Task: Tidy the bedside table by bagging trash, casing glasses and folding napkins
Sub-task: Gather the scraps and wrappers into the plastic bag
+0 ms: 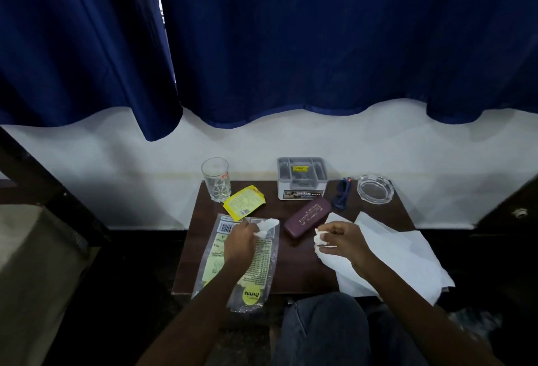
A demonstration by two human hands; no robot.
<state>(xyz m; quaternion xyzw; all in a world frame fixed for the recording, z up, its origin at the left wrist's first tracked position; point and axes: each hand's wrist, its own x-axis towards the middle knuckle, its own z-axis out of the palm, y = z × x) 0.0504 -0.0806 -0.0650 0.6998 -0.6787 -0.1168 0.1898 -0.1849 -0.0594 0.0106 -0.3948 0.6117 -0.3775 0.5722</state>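
A clear printed plastic bag (262,263) lies flat along the left side of the dark wooden bedside table (294,266). My left hand (240,242) rests over the bag's upper part, shut on a crumpled white tissue (267,224). My right hand (339,242) is at the table's middle, shut on a second crumpled white tissue (318,239). Under my right arm, white napkins (398,252) lie spread out and hang over the right front corner. A maroon glasses case (307,217) lies shut between my hands. Blue glasses (341,194) lie folded behind it. A yellow wrapper (244,201) lies behind the bag.
At the back stand a drinking glass (216,179), a grey organiser box (301,178) and a glass ashtray (375,189). A white wall and blue curtains rise behind the table. Dark furniture flanks both sides, and my knee (323,327) is below the front edge.
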